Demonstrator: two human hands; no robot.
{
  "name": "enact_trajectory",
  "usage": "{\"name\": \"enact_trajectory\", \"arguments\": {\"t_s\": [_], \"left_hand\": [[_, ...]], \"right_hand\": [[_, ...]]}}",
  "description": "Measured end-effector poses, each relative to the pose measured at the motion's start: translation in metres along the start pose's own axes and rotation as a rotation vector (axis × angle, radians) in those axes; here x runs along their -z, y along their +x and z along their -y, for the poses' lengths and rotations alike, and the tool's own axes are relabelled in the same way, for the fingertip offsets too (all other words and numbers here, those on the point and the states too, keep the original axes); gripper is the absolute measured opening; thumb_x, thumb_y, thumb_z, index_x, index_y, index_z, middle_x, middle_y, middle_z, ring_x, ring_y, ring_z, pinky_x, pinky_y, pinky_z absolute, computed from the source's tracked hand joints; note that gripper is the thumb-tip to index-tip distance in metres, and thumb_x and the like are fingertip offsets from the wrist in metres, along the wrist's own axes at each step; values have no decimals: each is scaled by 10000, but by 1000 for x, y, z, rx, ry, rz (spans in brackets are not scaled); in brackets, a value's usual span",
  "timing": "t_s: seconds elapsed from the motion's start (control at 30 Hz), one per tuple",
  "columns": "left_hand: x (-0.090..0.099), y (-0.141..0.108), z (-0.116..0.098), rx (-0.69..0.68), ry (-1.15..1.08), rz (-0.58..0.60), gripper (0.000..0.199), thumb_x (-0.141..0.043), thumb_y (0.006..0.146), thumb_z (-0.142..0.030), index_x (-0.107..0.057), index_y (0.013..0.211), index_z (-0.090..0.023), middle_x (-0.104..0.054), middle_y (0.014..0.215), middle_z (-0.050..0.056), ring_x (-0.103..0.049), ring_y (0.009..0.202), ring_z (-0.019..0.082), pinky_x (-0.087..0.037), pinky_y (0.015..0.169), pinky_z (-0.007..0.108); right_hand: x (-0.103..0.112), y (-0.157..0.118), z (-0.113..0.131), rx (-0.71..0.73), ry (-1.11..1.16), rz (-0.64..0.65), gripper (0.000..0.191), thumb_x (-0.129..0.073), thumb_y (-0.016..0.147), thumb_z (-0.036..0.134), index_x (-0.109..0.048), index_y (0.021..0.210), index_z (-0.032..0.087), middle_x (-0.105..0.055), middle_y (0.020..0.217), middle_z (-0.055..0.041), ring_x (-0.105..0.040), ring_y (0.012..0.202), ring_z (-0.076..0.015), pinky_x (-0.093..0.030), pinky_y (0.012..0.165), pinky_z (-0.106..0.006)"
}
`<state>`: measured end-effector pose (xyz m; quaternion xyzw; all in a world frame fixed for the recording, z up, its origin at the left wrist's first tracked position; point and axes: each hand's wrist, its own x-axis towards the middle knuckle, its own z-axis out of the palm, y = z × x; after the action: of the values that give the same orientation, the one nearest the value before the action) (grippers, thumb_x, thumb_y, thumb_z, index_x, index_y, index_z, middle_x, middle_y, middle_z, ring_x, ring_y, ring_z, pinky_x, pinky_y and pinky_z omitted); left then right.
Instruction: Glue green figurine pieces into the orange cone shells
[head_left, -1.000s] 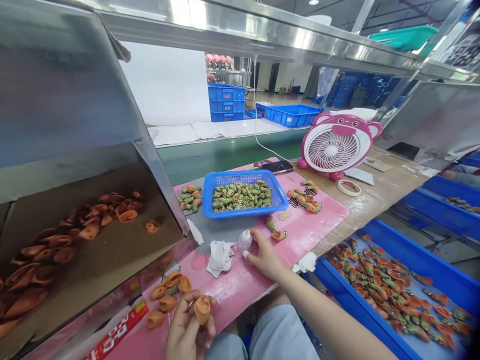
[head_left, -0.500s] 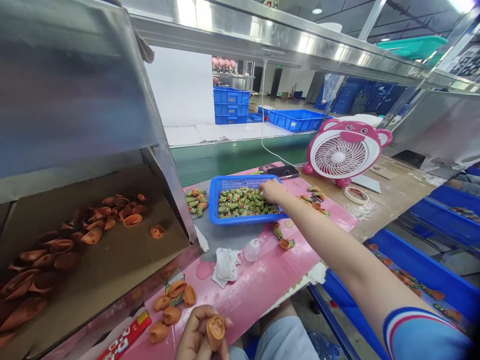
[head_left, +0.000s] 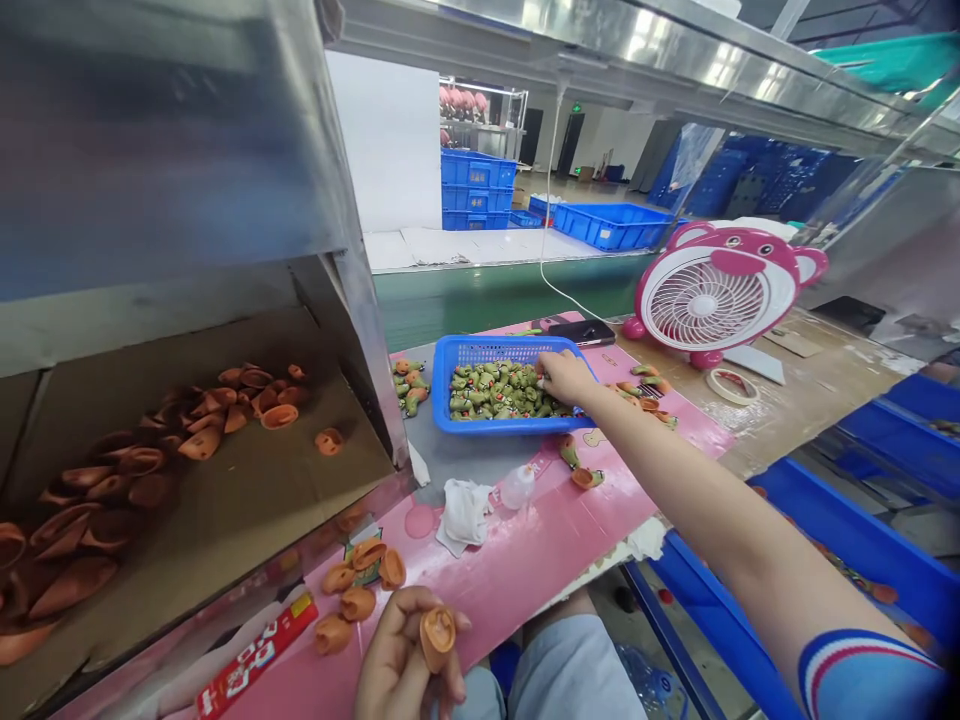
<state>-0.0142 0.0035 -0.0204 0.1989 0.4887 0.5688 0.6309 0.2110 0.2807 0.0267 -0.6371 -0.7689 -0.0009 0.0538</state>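
Low at the front, my left hand (head_left: 403, 655) grips a small orange hollow piece (head_left: 437, 638), its open side facing up. Beside that hand lie several similar orange hollow pieces (head_left: 357, 603) on the pink table mat (head_left: 487, 610). My right hand (head_left: 566, 378) reaches into the right part of a blue plastic basket (head_left: 491, 427) full of small green pieces with painted spots (head_left: 487, 390). Its fingers are bent closed among them; what lies between the fingertips is hidden. A crumpled white tissue (head_left: 465, 512) and a small clear squeeze bottle (head_left: 518, 487) lie between my hands.
An open cardboard-lined bin (head_left: 247, 500) at left holds many orange pieces. Joined green-and-orange pieces (head_left: 583, 470) lie below the basket. Behind stand a pink fan (head_left: 701, 300), a phone (head_left: 581, 332) and a tape roll (head_left: 733, 387). Blue crates (head_left: 825, 510) sit at right; a metal shelf (head_left: 600, 60) crosses overhead.
The camera view has shifted, so the scene sits slightly right and mostly higher. My right hand stays in the basket, its fingers now lower among the green pieces. My left hand keeps the orange piece.
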Motion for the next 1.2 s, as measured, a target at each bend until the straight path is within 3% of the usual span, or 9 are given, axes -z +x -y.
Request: {"name": "enact_trajectory", "arguments": {"t_s": [0.1, 0.23, 0.33, 0.47, 0.67, 1.2], "left_hand": [[-8, -6, -3, -19, 11, 31, 247, -628, 699, -288, -429, 796, -179, -593, 697, -12, -453, 379, 38, -293, 332, 115], [-15, -9, -6, -14, -4, 124, 178, -550, 742, -202, -403, 843, -190, -588, 704, -23, -465, 386, 46, -321, 346, 136], [-18, -10, -4, 7, -38, 163, 142, -510, 767, -177, -395, 848, -190, -588, 711, -25, -466, 387, 44, -327, 356, 141], [-23, -15, 2, 23, -59, 231, 94, -479, 801, -205, -393, 830, -183, -582, 710, -24, -466, 399, 38, -338, 377, 146], [-26, -21, 8, 17, 5, 309, 61, -453, 793, -173, -400, 822, -183, -491, 556, -70, -444, 383, 43, -317, 371, 141], [-22, -23, 4, -8, 156, 333, 23, -393, 779, -157, -408, 795, -161, -463, 620, -48, -448, 401, 34, -291, 363, 142]], "right_hand": [[11, -27, 9, 8, 136, -75, 246, -411, 851, 276, -467, 1040, 129, -558, 917, -61, -554, 790, -142, -469, 695, -311], [26, -105, 38, 116, 330, -126, 258, -287, 884, 270, -411, 1094, 185, -549, 949, -57, -551, 821, -134, -470, 681, -268], [42, -171, 61, 340, 695, -92, 219, -444, 825, 244, -467, 1040, 213, -577, 922, -37, -566, 744, -123, -477, 644, -250], [54, -219, 79, 535, 648, -10, 256, -571, 748, 184, -504, 994, 210, -595, 730, 15, -537, 576, -67, -446, 531, -168], [58, -227, 84, 689, 518, 66, 221, -583, 754, 202, -523, 965, 174, -604, 761, -12, -540, 602, -71, -438, 525, -163], [52, -236, 90, 817, 291, 46, 194, -523, 794, 216, -515, 976, 150, -601, 752, -32, -558, 625, -113, -439, 532, -218]]}}
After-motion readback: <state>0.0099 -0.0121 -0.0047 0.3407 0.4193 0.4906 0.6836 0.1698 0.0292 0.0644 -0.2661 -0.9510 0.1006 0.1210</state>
